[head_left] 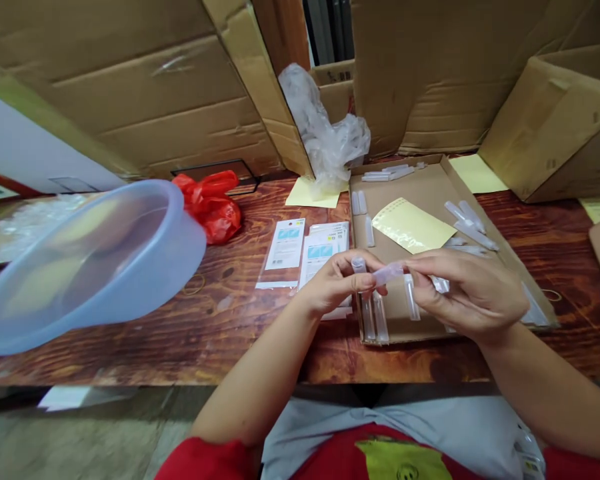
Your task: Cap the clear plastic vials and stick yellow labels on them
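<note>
My left hand [337, 283] is closed around a small clear plastic tube [389, 273], which lies slantwise between my two hands. A second tube [359, 265] sticks up between the left fingers, its round open end showing. With thumb and forefinger, my right hand [467, 290] pinches the far end of the first tube. Another clear piece [441, 285] shows under the right fingers; whether it is held there I cannot tell. Both hands are above a shallow cardboard tray [423, 190] holding several similar tubes and a yellow sheet [413, 227].
Left of the tray lie printed packets [285, 243]. A large translucent blue basin [180, 247] stands tilted at the left, beside a red plastic bag [217, 210]. Crumpled clear plastic [330, 137] and cardboard walls [170, 87] border the back; a cardboard box [555, 127] stands at right.
</note>
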A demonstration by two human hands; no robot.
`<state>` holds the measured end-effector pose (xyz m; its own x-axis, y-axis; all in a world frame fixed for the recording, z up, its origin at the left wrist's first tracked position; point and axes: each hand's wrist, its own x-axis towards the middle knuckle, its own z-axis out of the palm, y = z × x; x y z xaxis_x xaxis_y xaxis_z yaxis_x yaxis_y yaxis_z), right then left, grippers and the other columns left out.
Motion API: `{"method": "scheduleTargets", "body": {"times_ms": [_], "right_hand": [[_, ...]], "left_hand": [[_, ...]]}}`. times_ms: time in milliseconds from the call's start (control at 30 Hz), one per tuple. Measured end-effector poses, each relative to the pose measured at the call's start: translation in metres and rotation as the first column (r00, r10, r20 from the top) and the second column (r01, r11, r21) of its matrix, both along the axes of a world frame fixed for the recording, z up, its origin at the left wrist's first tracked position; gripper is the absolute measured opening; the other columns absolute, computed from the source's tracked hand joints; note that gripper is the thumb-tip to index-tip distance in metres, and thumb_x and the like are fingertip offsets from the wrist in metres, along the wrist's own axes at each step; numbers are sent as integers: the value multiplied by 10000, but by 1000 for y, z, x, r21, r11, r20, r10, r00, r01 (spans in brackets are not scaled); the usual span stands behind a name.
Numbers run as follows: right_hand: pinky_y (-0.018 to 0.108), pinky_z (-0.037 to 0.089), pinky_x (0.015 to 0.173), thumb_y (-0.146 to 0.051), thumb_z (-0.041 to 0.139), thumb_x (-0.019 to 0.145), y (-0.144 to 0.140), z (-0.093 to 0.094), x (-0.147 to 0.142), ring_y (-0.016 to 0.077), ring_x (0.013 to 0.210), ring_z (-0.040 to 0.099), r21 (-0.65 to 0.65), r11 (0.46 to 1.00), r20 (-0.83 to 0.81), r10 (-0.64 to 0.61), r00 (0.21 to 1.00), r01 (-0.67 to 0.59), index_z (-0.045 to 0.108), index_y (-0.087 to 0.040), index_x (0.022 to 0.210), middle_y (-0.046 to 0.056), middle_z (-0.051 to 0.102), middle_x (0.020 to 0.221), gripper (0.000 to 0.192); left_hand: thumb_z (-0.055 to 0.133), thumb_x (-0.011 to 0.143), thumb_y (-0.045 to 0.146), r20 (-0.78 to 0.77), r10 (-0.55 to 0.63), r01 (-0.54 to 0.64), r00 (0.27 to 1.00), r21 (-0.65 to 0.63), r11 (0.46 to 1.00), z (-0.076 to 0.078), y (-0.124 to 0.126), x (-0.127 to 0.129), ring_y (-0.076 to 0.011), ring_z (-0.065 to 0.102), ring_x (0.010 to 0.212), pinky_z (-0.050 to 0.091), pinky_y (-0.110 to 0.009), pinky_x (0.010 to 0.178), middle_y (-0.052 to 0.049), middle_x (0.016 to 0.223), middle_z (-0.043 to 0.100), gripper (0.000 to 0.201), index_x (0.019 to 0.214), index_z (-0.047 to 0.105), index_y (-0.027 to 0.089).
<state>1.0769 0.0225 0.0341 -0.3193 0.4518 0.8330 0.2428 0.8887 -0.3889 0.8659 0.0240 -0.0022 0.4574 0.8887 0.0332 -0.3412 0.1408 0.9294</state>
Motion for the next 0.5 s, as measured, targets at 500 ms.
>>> {"method": "scheduleTargets", "body": {"times_ms": [500], "right_hand": [[236,620,770,-206,634,942,3,9,10,139,838,759,99,990,273,68,959,-98,706,-306,1081,13,799,951,186]], "left_hand": [[858,692,549,-129,-22,28,991,41,999,2,1,-11,-128,610,543,453,-243,527,-53,697,728,419,888,785,186]]}}
